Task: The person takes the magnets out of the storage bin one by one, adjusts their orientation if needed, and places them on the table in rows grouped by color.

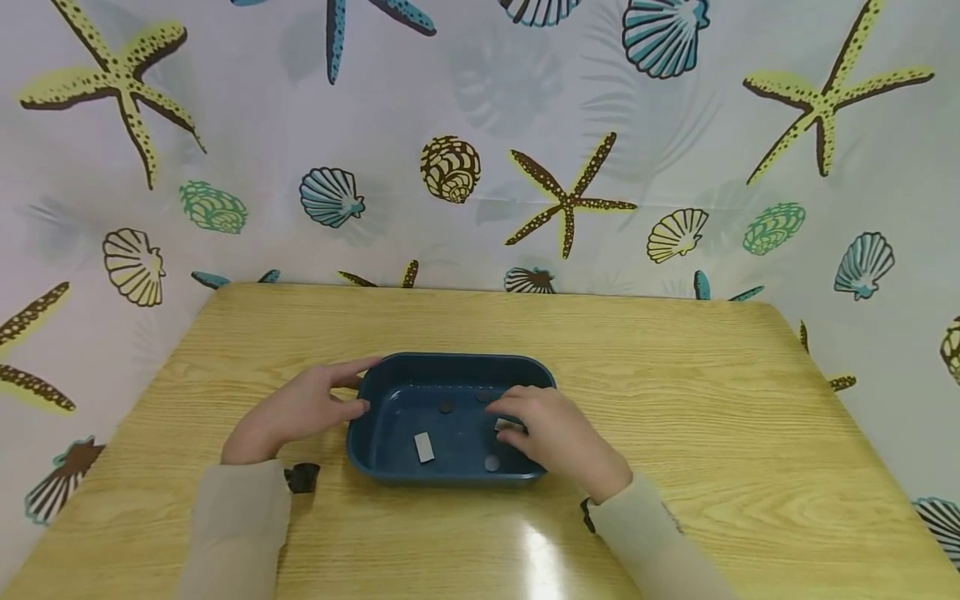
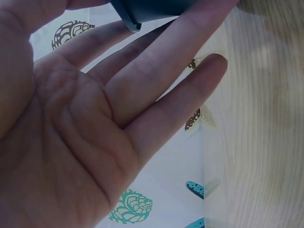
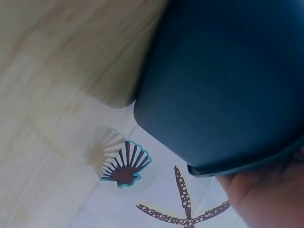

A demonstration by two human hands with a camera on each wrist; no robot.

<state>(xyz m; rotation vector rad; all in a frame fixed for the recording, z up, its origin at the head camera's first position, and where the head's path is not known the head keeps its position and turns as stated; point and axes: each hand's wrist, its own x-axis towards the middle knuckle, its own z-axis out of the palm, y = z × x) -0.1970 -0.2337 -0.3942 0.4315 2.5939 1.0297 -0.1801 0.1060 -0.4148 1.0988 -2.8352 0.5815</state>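
Note:
A dark blue oblong tub [image 1: 450, 478] lies on the table between my hands. At its left end my left hand [image 1: 307, 408] touches the rim with thumb and forefinger; in the left wrist view its fingers [image 2: 147, 80] stretch out fairly straight. My right hand [image 1: 551, 425] reaches over the right end into the tub. Its thumb and fingers are spread around a small white block [image 1: 508, 425]. Another white block [image 1: 424, 447] lies left of centre. A silvery coin-like disc [image 1: 491, 462] is near the front wall, a dark disc [image 1: 446, 407] farther back. The tub's wall [image 3: 218, 95] hides my right fingertips in the right wrist view.
A second dark disc [image 1: 483, 397] lies by the tub's back wall, close to my right fingers. The wood-grain table [image 1: 712, 400] ends at a white curtain [image 1: 420, 225] printed with shells and starfish, which also flanks both sides.

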